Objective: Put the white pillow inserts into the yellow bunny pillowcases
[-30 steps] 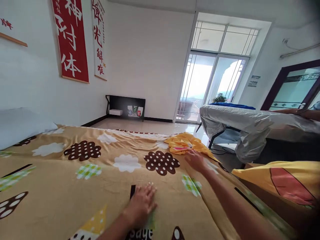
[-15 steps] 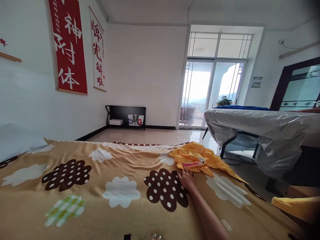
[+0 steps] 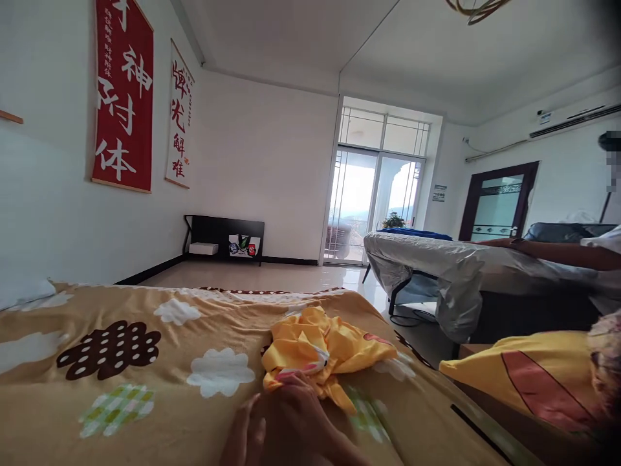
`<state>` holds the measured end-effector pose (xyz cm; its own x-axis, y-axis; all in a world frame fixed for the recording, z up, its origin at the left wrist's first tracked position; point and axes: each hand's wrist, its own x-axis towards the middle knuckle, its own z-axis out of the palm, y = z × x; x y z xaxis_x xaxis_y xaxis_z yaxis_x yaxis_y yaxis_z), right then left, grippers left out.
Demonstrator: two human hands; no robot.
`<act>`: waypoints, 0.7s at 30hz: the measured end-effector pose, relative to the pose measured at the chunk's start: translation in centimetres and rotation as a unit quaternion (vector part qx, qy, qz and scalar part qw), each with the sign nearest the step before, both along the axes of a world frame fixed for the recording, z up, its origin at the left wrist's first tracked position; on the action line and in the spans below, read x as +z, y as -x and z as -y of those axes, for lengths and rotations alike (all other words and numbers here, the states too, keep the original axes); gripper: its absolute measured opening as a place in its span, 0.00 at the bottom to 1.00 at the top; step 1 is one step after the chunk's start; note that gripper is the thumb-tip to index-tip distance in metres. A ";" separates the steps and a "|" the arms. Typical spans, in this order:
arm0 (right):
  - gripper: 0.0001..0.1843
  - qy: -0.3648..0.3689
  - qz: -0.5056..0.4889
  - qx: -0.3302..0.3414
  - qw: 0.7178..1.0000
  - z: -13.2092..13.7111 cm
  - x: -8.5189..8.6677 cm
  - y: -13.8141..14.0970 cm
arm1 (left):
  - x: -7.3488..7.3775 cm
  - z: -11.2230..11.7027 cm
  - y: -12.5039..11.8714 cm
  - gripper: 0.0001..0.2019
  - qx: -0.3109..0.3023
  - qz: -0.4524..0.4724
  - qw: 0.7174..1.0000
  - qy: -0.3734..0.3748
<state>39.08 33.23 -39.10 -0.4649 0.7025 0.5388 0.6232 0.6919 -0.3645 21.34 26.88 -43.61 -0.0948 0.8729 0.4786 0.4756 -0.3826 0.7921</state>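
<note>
My right hand (image 3: 291, 430) is low in the middle of the view, over a tan blanket (image 3: 145, 362) printed with brown dotted and white cloud shapes. Its fingers are closed on the near edge of a crumpled yellow cloth (image 3: 325, 349) with a pink and white patch. The cloth lies bunched on the blanket just beyond my knuckles. My thumb sticks out to the left. My left hand is out of sight.
A yellow cushion (image 3: 533, 375) with a red shape lies at the right. Beyond it stands a table under a grey cover (image 3: 451, 265), on which another person's arm (image 3: 557, 251) rests. Red and white banners (image 3: 121, 97) hang on the left wall. Glass doors (image 3: 373, 200) are at the back.
My right hand has pulled the yellow cloth from the far edge of the blanket toward me. My left hand, flat on the blanket a second ago, has dropped out of view. The camera tilted upward.
</note>
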 end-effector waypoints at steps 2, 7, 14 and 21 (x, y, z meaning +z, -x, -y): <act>0.13 0.036 0.014 0.153 0.987 3.1 -0.4 1.6 | 1.4 -0.3 1.6 0.23 0.047 0.076 0.996 -0.014; 0.15 0.070 0.033 0.222 0.972 6.4 -0.2 2.2 | 0.9 -0.5 3.2 0.21 -0.030 -0.167 0.985 0.003; 0.15 0.075 -0.037 -0.052 0.995 1.8 1.5 -3.3 | 0.9 0.1 1.7 0.13 -0.026 -0.266 0.964 0.007; 0.16 0.129 0.055 -0.179 0.974 -1.4 -0.2 -8.5 | 7.2 0.4 8.4 0.11 0.168 0.268 0.946 0.063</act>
<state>47.54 34.61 -39.35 -0.2107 0.9358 0.2827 0.8528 0.3173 -0.4149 12.94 26.44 -36.38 -0.5774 0.7970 0.1770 0.0702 -0.1675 0.9834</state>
